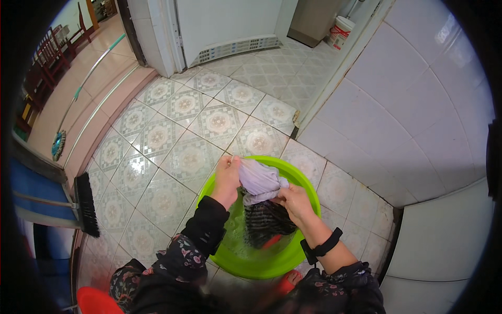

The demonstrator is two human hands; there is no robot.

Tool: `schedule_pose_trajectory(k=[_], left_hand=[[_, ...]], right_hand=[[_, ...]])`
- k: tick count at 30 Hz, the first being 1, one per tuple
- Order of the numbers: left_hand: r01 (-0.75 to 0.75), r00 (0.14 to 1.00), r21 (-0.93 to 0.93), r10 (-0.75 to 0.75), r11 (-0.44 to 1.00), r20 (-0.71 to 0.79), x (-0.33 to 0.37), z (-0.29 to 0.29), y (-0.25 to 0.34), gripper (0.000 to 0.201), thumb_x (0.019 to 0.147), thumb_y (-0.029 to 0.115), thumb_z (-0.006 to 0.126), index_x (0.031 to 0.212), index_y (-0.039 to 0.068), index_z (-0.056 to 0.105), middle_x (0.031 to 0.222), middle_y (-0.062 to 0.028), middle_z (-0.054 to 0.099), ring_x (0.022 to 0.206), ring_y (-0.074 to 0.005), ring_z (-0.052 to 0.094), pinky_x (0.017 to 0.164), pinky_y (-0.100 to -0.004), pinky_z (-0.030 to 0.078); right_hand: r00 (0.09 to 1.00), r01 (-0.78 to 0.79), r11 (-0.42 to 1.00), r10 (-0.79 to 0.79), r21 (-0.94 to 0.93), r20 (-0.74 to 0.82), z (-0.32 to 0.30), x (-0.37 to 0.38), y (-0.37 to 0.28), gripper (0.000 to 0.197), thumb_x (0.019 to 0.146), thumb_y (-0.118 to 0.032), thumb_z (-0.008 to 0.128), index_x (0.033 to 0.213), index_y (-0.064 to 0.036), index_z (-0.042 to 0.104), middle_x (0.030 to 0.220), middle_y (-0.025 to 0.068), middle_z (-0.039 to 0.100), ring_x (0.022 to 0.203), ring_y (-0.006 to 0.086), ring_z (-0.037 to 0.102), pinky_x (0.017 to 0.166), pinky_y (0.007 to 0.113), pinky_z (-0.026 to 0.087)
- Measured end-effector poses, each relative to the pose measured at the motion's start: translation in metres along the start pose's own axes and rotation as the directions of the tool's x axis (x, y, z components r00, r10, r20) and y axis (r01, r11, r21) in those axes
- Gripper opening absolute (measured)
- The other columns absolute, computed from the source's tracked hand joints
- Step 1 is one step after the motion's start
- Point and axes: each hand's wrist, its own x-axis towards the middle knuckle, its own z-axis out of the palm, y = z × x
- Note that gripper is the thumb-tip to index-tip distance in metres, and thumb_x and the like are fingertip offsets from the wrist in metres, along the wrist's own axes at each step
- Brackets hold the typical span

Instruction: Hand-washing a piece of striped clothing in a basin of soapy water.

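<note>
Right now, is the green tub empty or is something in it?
Not empty: water and a dark cloth show inside the green tub. How deep the water is, I can't tell.

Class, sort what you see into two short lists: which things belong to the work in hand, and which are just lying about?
In use:
- lilac cloth, held by left hand and right hand
- green basin
- water
- dark cloth in the basin

Lying about:
- mop
- broom
- white bucket

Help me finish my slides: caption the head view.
Left hand and right hand hold a lilac cloth over a green basin with dark fabric inside.
</note>
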Motion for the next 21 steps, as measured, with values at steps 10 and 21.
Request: schedule_pose_trajectory(k=[10,21], left_hand=[[-0.179,0.972,0.241,0.209,0.954,-0.105,0.003,0.006,-0.029,0.015,0.086,0.015,0.048,0.077,0.004,0.043,0.068,-0.0016,0.043,0.062,-0.0090,0.039,0.054,-0.0251,0.035],[-0.261,0.929,0.117,0.282,0.958,-0.241,0.030,-0.027,0.002,0.016,0.086,0.016,0.050,0.079,0.003,0.044,0.069,-0.0031,0.045,0.061,-0.0101,0.043,0.055,-0.0273,0.039]], right_hand=[[0.975,-0.222,0.964,0.216,0.146,0.054,-0.001,0.000,-0.011,0.022,0.075,-0.008,0.059,0.095,0.0007,0.052,0.091,0.0079,0.056,0.082,0.0178,0.056,0.074,0.030,0.047],[0.973,-0.108,0.860,-0.011,-0.498,-0.231,-0.058,0.014,0.013,0.008,0.068,0.001,0.053,0.074,0.0060,0.054,0.059,0.0077,0.052,0.051,0.0154,0.055,0.045,0.028,0.051]])
